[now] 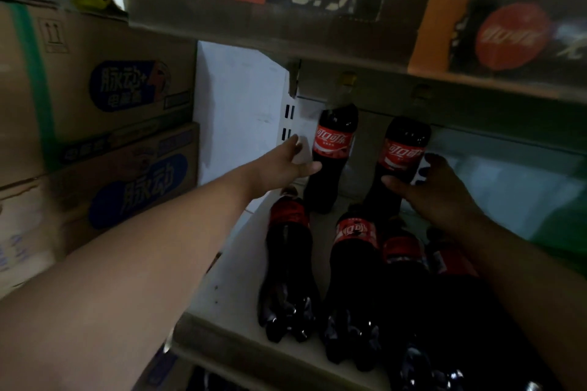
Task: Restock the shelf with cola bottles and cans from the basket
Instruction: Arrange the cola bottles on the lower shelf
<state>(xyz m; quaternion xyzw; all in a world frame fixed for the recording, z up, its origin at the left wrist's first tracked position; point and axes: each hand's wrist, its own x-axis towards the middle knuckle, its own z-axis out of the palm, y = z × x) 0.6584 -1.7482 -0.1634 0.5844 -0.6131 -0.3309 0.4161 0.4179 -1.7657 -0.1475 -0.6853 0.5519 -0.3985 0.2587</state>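
Two bottles upright at shelf back: left hand, fingers straight, touches left bottle; right hand grips right bottle. Placing step; next prob. stand up lying bottles in front.

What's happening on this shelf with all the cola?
A person is stocking a white shop shelf. Two dark plastic cola bottles with red labels stand upright at the back. The right hand curls round the right upright bottle. The left hand, fingers fairly straight, touches the side of the left upright bottle. Other cola bottles lie on their sides in front, bases toward the camera.
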